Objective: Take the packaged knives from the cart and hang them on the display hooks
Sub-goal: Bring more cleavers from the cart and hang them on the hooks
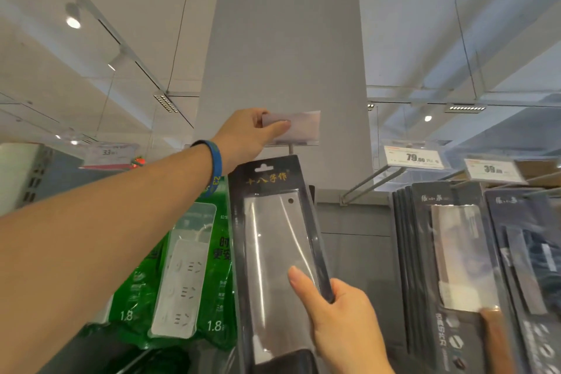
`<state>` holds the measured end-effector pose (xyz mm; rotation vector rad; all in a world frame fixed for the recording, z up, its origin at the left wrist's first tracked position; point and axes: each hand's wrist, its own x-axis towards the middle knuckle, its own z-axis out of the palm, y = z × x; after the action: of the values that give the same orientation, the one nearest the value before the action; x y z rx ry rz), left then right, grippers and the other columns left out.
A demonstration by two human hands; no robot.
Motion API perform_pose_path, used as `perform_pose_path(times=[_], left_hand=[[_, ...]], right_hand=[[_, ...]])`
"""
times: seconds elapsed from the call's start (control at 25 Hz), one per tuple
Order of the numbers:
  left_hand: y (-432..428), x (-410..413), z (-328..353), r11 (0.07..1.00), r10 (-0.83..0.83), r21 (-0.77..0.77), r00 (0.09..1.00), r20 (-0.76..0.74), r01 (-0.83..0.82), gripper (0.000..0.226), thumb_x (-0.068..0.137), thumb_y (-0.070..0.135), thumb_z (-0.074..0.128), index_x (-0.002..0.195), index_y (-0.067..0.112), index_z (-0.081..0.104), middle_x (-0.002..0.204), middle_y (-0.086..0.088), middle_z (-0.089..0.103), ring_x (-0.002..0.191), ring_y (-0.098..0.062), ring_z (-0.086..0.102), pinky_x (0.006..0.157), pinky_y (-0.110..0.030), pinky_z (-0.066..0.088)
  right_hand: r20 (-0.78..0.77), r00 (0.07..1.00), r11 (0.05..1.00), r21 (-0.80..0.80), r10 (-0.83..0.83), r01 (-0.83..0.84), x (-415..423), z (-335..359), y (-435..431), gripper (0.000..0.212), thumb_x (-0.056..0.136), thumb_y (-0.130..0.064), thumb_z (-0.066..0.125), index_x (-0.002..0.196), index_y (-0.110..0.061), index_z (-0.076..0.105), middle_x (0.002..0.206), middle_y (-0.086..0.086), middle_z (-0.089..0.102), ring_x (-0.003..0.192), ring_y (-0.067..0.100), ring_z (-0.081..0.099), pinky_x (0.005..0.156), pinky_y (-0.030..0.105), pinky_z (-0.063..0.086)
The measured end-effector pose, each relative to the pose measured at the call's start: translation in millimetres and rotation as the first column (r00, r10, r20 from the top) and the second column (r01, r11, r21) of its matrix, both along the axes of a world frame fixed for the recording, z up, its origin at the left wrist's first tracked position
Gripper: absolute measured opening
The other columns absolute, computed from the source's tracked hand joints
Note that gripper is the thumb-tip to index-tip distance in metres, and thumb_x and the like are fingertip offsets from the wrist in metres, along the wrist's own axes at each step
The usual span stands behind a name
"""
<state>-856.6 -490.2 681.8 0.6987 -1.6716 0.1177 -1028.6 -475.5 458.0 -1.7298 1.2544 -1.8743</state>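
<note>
Now my left hand [249, 136] pinches the price tag holder [299, 127]; my right hand [340, 313] grips the packaged knife [273, 237] just below the hook [290, 149]. I should thread its hang hole [264, 167] onto the tip squarely.

Handle end of the packaged knife [274, 255] past the bottom edge; price tag [302, 126] a blur, print illegible.

Knife package [273, 237]: seemingly 十八子作; price tag [413, 157]: 79.00.
</note>
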Motion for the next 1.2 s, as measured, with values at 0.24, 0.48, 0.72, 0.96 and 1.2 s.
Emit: perform_pose_path(times=[0.24, 0.48, 0.72, 0.96, 1.2], left_hand=[[-2, 3, -5, 1.000, -0.024, 0.007, 1.000, -0.001, 0.024, 0.022, 0.092, 0.036, 0.068, 0.087, 0.015, 0.065, 0.070, 0.005, 0.058, 0.048, 0.005, 0.046, 0.052, -0.011, 0.038], [-4, 6, -12, 0.998, -0.057, -0.020, 0.998, -0.023, 0.057, 0.028, 0.090, 0.038, 0.069, 0.093, 0.010, 0.069, 0.074, 0.002, 0.061, 0.058, 0.002, 0.050, 0.056, -0.009, 0.039], [-7, 0, -19, 0.990, -0.135, -0.039, 0.988, -0.071, 0.133, 0.032, 0.091, 0.035, 0.068, 0.101, 0.005, 0.068, 0.084, -0.003, 0.062, 0.075, -0.009, 0.054, 0.069, -0.021, 0.043], [-9, 1, -18, 0.988, -0.151, -0.046, 0.986, -0.072, 0.148, 0.035, 0.092, 0.034, 0.068, 0.105, 0.001, 0.068, 0.088, -0.005, 0.064, 0.077, -0.012, 0.056, 0.071, -0.022, 0.044], [-12, 5, -16, 0.988, -0.142, -0.060, 0.989, -0.043, 0.139, 0.025, 0.090, 0.034, 0.070, 0.096, 0.010, 0.070, 0.080, 0.003, 0.065, 0.059, 0.005, 0.055, 0.060, -0.009, 0.044]], right_hand=[[0.063, 0.996, 0.996, 0.063, 0.057, -0.061, -8, -6, -7, 0.095, 0.059, -0.084, 0.062, 0.085, 0.008, 0.067, 0.081, 0.021, 0.068, 0.060, 0.015, 0.054, 0.062, 0.033, 0.046], [0.118, 0.989, 0.994, 0.057, 0.086, -0.093, -16, -3, -6, 0.076, 0.062, -0.083, 0.067, 0.062, -0.007, 0.058, 0.054, -0.001, 0.052, 0.048, 0.009, 0.043, 0.053, 0.027, 0.037], [0.117, 0.990, 0.994, 0.069, 0.079, -0.087, -21, -10, -15, 0.089, 0.058, -0.084, 0.067, 0.080, 0.002, 0.070, 0.060, 0.006, 0.063, 0.052, 0.014, 0.050, 0.057, 0.031, 0.042], [0.140, 0.978, 0.981, 0.095, 0.157, -0.171, -16, -9, -17, 0.087, 0.058, -0.081, 0.068, 0.086, 0.001, 0.075, 0.077, 0.015, 0.073, 0.057, 0.015, 0.063, 0.056, 0.026, 0.046], [0.091, 0.985, 0.989, 0.032, 0.143, -0.147, -10, -13, -21, 0.089, 0.063, -0.081, 0.069, 0.079, 0.006, 0.065, 0.060, 0.002, 0.059, 0.054, 0.016, 0.049, 0.053, 0.029, 0.040]])
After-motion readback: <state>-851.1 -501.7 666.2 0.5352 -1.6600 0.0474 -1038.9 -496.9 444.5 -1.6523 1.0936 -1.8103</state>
